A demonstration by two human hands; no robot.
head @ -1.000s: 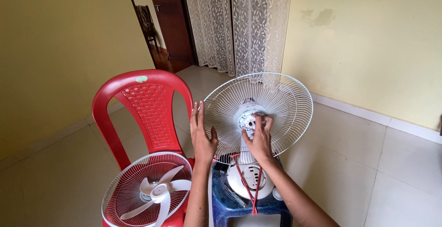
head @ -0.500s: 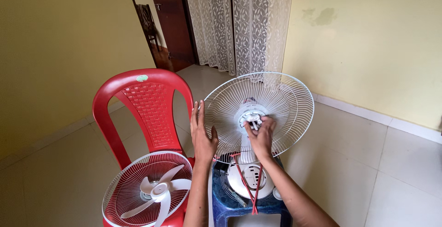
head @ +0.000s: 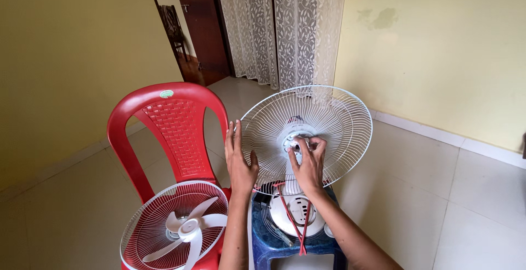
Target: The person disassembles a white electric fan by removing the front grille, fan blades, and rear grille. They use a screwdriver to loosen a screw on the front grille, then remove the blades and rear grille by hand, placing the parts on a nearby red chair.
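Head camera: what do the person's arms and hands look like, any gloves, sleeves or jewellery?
Both forearms are bare as far as the frame shows, with no sleeve in view. The left hand and right hand wear no gloves. No ring, watch or bracelet shows on the visible sides. Nothing is marked or taped on them.

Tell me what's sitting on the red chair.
On the red chair seat lies a front fan guard with the white fan blade resting on it. The seat underneath is mostly covered.
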